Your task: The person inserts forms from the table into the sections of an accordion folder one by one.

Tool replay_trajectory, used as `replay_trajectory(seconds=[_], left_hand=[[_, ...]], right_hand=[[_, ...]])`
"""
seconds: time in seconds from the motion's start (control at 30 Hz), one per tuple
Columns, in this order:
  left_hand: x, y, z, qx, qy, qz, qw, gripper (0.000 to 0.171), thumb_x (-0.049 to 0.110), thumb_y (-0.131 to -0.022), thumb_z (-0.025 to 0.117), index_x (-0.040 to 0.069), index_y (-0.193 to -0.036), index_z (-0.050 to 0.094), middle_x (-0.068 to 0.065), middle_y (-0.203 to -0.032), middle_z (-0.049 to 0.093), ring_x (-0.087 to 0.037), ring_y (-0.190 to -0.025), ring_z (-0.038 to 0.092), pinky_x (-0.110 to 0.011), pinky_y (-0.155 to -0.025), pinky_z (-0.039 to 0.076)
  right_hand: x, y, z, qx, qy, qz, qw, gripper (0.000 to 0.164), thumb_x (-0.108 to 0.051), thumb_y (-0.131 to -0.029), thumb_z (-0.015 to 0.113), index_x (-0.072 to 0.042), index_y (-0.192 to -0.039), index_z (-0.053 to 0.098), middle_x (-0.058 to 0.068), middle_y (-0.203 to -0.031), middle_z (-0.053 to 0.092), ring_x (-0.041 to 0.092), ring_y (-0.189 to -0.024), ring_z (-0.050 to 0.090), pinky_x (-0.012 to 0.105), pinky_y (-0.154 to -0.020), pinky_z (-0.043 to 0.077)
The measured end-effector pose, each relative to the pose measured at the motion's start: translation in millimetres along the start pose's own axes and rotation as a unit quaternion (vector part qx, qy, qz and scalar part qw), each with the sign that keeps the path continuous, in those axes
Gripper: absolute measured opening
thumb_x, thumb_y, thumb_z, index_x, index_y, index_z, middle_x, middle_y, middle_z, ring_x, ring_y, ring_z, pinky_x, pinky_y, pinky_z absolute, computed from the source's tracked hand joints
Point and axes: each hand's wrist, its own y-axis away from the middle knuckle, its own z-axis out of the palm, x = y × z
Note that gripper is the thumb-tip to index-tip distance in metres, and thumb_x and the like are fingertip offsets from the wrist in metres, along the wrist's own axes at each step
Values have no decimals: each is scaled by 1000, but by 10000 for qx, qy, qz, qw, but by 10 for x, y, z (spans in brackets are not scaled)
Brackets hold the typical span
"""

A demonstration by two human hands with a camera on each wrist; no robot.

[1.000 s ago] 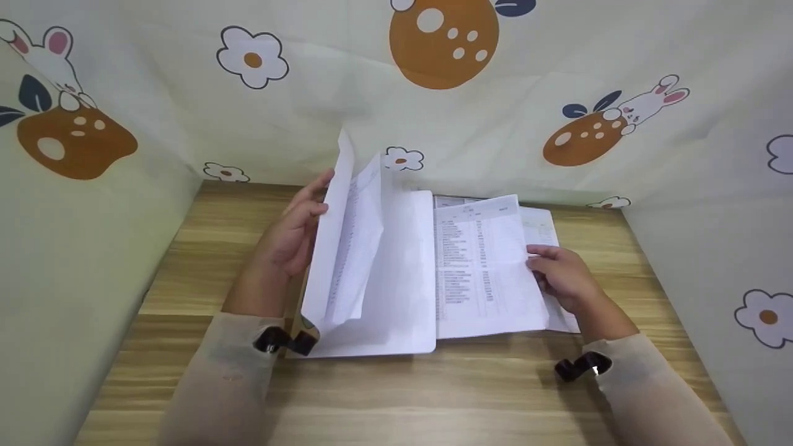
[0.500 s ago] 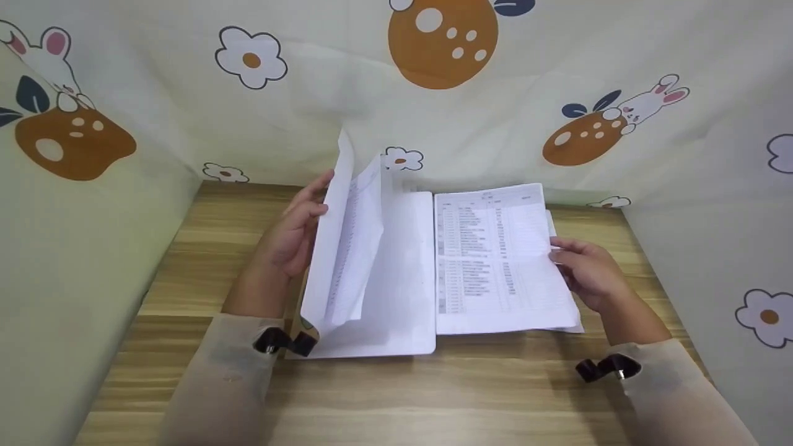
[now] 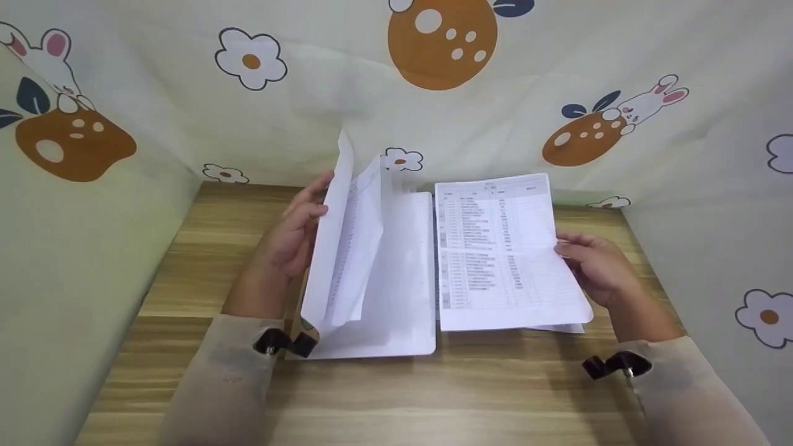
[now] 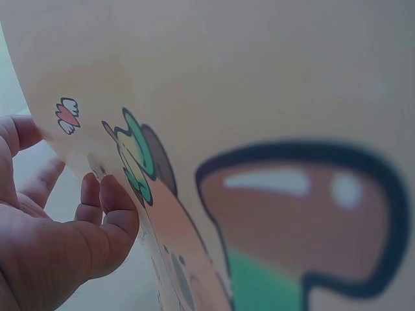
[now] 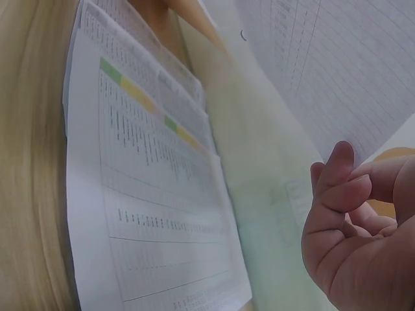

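Unreadable printed rows cross a white rectangular paper sheet (image 3: 502,254), near the brown wood-grain tabletop (image 3: 483,396)'s back edge; the right hand (image 3: 601,269) pinches its side; the left hand (image 3: 288,238), fingers partly hidden, grips a raised white cartoon-backed cover (image 3: 327,248).

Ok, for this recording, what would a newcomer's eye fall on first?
Probably the big fruit print on the backdrop, at the head view's top centre. Below it, the right hand pinches a printed sheet by its right edge, while the left hand holds up a cover. That cover's bold cartoon looms at lower right in the left wrist view.
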Motion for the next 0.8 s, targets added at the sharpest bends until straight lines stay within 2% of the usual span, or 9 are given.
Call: replay_trajectory(seconds=[0.17, 0.43, 0.8], left_hand=[[-6, 2, -2, -6, -24, 52, 10000, 66, 7, -103, 39, 26, -166, 36, -14, -164, 36, -29, -132, 52, -35, -96, 55], [-9, 10, -6, -52, 15, 41, 10000, 65, 8, -103, 40, 27, -166, 37, -18, -166, 32, -29, -131, 54, -34, -93, 56], [-15, 5, -12, -99, 66, 1, 9999, 65, 9, -104, 39, 28, -166, 37, -15, -163, 36, -26, -128, 56, -33, -92, 56]], right_hand=[[-50, 26, 58, -101, -209, -79, 9997, 18, -8, -105, 64, -21, -113, 75, -3, -93, 80, 11, -79, 75, 27, -68, 62], [-165, 79, 224, -241, -509, -162, 9983, 22, -6, -105, 64, -21, -113, 78, -1, -96, 81, 14, -81, 76, 28, -69, 62], [-281, 125, 478, -373, -603, -338, 9969, 20, -7, -104, 66, -18, -118, 76, -1, -99, 80, 13, -81, 76, 27, -70, 63]])
